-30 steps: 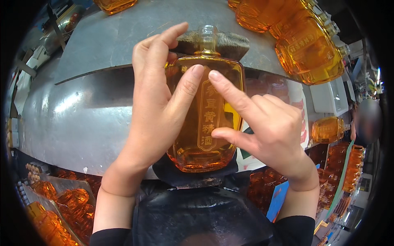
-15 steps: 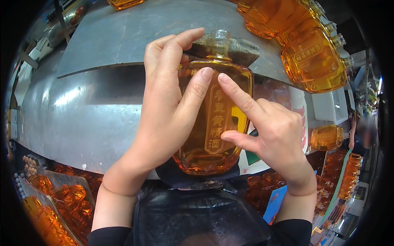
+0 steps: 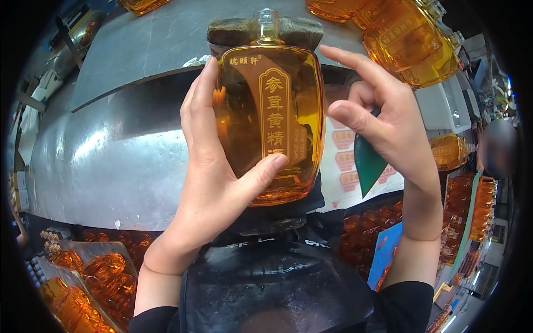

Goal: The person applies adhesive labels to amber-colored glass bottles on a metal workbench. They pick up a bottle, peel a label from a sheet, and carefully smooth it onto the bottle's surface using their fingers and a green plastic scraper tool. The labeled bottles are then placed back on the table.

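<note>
One broad, clear-necked amber bottle (image 3: 307, 119), vertically gold-lettered.

Single head view: left fisheye of a worn pair, placed above the grip, facing steeply down. Range close: bare left hand (image 3: 208, 166) and flat-sided amber glass bottle with gold lettering (image 3: 272, 122) loom large near mid-field. Wearer's shiny black apron (image 3: 272, 283) shows below the grip; smooth grey metal worktop (image 3: 111, 161), left of it, curves toward the rim.
</note>
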The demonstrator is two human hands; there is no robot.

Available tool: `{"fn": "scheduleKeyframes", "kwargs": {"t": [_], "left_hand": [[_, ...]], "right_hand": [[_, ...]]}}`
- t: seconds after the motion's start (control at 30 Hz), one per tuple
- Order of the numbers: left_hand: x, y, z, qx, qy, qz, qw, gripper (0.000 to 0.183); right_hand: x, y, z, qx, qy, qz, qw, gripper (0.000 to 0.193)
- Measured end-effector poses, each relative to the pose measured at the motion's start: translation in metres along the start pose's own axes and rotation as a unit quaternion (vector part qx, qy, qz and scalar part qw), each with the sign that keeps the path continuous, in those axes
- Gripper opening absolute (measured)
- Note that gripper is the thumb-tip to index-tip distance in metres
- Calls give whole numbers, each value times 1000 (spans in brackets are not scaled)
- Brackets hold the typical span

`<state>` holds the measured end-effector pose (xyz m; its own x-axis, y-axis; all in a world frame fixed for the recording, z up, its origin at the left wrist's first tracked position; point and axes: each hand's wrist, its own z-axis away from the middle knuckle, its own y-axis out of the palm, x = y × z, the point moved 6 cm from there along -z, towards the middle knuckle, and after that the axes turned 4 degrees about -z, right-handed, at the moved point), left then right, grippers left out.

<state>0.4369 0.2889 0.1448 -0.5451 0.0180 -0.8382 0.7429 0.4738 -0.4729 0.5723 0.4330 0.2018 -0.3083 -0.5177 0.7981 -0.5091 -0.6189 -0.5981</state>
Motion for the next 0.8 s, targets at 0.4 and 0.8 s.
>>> {"fn": "scheduleKeyframes", "kwargs": {"t": [0.4, 0.8], "left_hand": [[-1, -1, -2, 1, 3, 10, 1000, 112], [-1, -2, -2, 25, -7, -7, 1000, 124]], "right_hand": [[-32, -44, -17, -61, 72, -319, 943, 62], [66, 11, -63, -90, -340, 125, 928, 28]]}}
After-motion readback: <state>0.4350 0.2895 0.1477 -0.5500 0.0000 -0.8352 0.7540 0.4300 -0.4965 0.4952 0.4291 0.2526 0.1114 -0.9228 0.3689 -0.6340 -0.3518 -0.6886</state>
